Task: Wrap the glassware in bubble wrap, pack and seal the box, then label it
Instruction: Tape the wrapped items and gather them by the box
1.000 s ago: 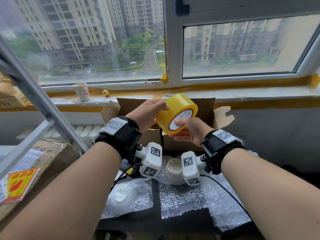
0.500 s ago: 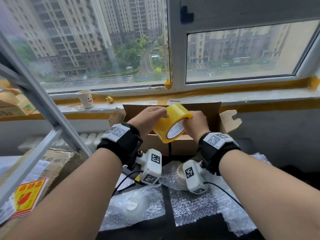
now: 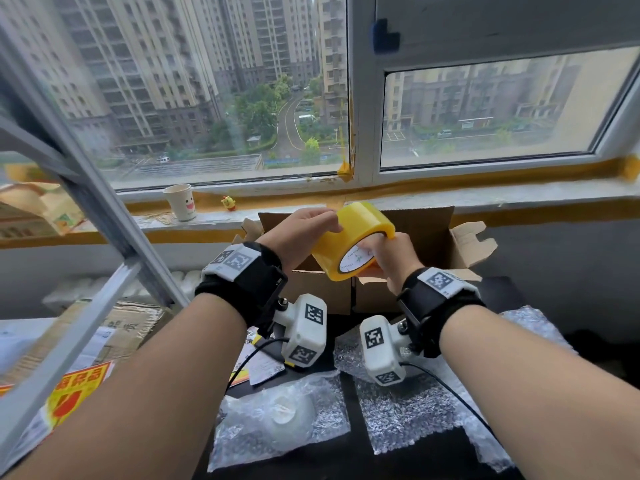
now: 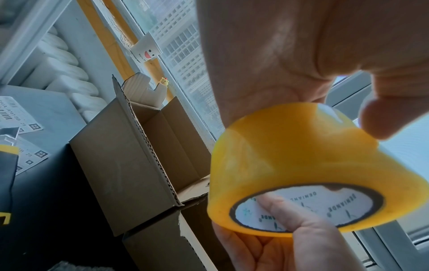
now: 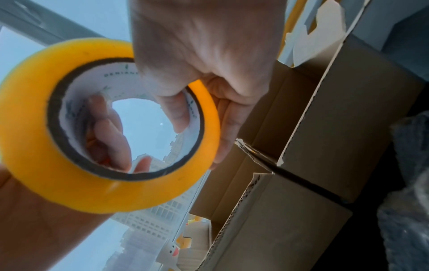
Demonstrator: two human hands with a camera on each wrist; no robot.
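Both hands hold a yellow roll of packing tape (image 3: 349, 244) in the air in front of the open cardboard box (image 3: 426, 233). My left hand (image 3: 301, 230) grips the roll's outer band from the left and above, thumb on the band (image 4: 380, 119). My right hand (image 3: 391, 258) grips the right rim, its thumb inside the white core (image 5: 176, 111). No loose tape end shows. In the left wrist view the tape roll (image 4: 290, 161) hangs over the box (image 4: 120, 165), whose flaps stand open. A bubble-wrapped bundle (image 3: 280, 417) lies on the black table near me.
More bubble wrap sheets (image 3: 408, 407) cover the black table (image 3: 346, 455) on the right. A paper cup (image 3: 181, 202) and a small yellow toy (image 3: 228, 203) stand on the windowsill. A grey metal frame (image 3: 90, 209) slants at left, over cardboard with a red-yellow sticker (image 3: 76, 393).
My right hand has moved from under the roll's face to its right rim, thumb into the core. The roll has tipped so its open face points more downward.
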